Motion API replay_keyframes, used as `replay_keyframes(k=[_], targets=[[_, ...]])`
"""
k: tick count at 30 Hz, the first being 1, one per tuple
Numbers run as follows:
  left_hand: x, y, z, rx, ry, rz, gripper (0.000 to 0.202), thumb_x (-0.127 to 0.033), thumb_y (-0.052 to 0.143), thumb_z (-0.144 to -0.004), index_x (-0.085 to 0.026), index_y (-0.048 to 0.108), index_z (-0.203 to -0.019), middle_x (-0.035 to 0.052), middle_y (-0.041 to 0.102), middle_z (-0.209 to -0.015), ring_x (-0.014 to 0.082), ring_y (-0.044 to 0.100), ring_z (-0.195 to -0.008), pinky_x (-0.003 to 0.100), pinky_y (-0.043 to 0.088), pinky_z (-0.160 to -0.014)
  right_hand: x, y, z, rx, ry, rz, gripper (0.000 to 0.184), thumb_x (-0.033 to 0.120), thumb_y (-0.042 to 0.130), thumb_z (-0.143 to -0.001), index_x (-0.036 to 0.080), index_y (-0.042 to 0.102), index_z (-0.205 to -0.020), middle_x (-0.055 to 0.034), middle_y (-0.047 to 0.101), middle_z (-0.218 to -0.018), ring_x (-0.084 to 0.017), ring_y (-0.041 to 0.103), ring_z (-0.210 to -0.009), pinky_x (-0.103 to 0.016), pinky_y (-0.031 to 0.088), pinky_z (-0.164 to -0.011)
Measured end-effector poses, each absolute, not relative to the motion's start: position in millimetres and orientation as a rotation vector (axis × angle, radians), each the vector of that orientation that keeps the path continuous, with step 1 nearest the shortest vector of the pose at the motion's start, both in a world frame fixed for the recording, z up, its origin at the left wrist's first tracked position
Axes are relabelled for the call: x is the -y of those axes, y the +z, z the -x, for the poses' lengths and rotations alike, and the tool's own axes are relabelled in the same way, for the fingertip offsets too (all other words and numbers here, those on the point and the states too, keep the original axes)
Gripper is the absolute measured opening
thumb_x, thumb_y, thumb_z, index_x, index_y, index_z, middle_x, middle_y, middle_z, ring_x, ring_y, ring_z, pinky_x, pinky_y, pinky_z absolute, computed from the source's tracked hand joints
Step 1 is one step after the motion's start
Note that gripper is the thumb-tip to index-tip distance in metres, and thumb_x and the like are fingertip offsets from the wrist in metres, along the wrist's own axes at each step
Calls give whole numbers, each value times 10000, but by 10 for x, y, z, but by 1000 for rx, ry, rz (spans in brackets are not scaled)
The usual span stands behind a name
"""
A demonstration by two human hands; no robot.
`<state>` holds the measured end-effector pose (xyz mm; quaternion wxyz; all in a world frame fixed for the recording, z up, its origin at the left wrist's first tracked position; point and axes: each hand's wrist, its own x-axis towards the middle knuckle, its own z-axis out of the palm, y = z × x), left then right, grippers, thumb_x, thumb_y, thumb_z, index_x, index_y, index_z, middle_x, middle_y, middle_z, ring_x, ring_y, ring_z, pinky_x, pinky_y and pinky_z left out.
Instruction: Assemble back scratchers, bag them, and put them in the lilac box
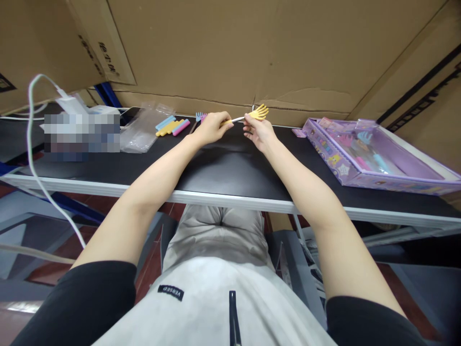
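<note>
A back scratcher with a yellow hand-shaped head [260,112] and a thin silvery rod is held level above the table's far side. My left hand [213,128] is closed around its yellow handle end, most of which the fingers hide. My right hand [262,132] pinches the rod just below the yellow head, with its lower fingers curled loosely. Just behind my left hand, blue and pink claw heads [200,117] of other back scratchers lie on the table, partly covered by the hand. Further left is a group of blue, yellow and pink tubes [173,126].
A purple display box [382,179] on the right holds pink and blue back scratchers. Clear plastic bags [142,132] lie left of the tubes. A white cable [30,125] loops at far left. Cardboard [230,53] walls in the black table [230,168].
</note>
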<state>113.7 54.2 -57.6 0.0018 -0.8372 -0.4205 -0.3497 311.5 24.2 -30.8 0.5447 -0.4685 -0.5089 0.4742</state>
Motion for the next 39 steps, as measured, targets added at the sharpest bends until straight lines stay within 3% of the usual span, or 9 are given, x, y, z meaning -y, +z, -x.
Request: replay_keyframes(k=[6, 13, 19, 23, 28, 35, 39], targets=[[-566, -555, -1123, 1314, -1078, 2632, 234, -367, 588, -1067, -198, 729, -1149, 108, 766, -1014, 271, 677, -1002, 391, 520, -948, -307, -325, -3128, 1235, 1087, 1106, 412, 434, 957, -870, 246, 591, -850, 64, 612, -695, -121, 661, -692, -257, 556, -697], [-568, -444, -1059, 1326, -1064, 2585, 200, -307, 592, -1024, -197, 739, -1103, 123, 775, -1063, 309, 706, -1085, 411, 525, -974, -481, -346, -3139, 1256, 1011, 1087, 358, 517, 877, -948, 246, 644, -957, 42, 635, -753, -135, 669, -744, -288, 589, -758], [-642, -373, -768, 1415, -1122, 2510, 164, -261, 602, -969, -214, 755, -1005, 113, 791, -988, 298, 718, -1037, 411, 536, -944, -709, -247, -3490, 1181, 1004, 1038, 211, 335, 743, -1050, 236, 625, -905, 15, 664, -834, -146, 648, -786, -304, 553, -771], [-713, -373, -573, 1463, -1187, 2512, 166, -247, 606, -933, -220, 769, -952, 86, 787, -880, 268, 704, -953, 393, 554, -903, -902, -239, -3751, 1255, 827, 1064, 294, 425, 772, -1026, 215, 641, -866, -17, 659, -834, -197, 695, -857, -376, 554, -803], [-760, -385, -480, 1498, -1231, 2498, 170, -247, 614, -913, -214, 780, -902, 80, 775, -825, 269, 708, -935, 390, 564, -893, -985, -232, -3850, 1209, 812, 1049, 329, 432, 790, -1020, 203, 631, -844, -9, 624, -804, -172, 667, -799, -348, 526, -756], [-815, -430, -303, 1569, -1250, 2470, 145, -276, 622, -923, -229, 754, -887, 88, 787, -882, 273, 716, -950, 390, 541, -866, -1041, -133, -4088, 1315, 661, 1064, 603, 740, 637, -1041, 214, 559, -757, -30, 581, -740, -215, 713, -893, -384, 517, -771], [-839, -467, -230, 1620, -1224, 2473, 154, -313, 622, -943, -221, 735, -893, 75, 772, -887, 262, 693, -969, 380, 516, -858, -1067, -88, -4246, 1293, 626, 1091, 577, 697, 711, -1010, 229, 505, -742, -11, 571, -750, -231, 695, -869, -418, 506, -784]])
